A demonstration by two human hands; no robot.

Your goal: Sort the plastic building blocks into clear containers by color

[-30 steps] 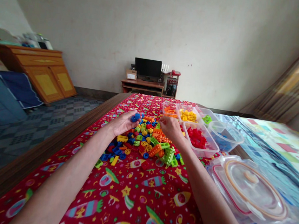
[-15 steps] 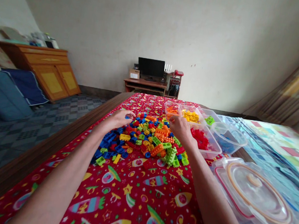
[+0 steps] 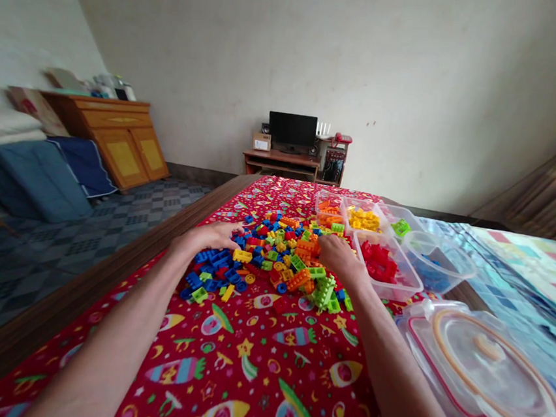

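Observation:
A heap of small plastic bricks (image 3: 278, 258) in blue, red, yellow, orange and green lies on a red rocket-print cloth (image 3: 253, 363). My left hand (image 3: 211, 235) rests palm down on the heap's left side, over blue bricks, with its fingers stretched out. On the heap's right side, by orange bricks, sits my right hand (image 3: 337, 253). Its fingers curl down into the pile and their tips are hidden. Right beside it stands a clear tub of red bricks (image 3: 400, 289).
Clear tubs behind hold orange bricks (image 3: 324, 210), yellow bricks (image 3: 363, 218) and green bricks (image 3: 401, 227). A round bowl (image 3: 448, 277) holds blue ones. Stacked clear lids (image 3: 488, 373) lie near right. The table's wooden edge (image 3: 103, 283) runs along the left.
My left hand held blue bricks up a second ago and now lies flat on the heap. The right hand dropped from above the pile into it. The view shifted left.

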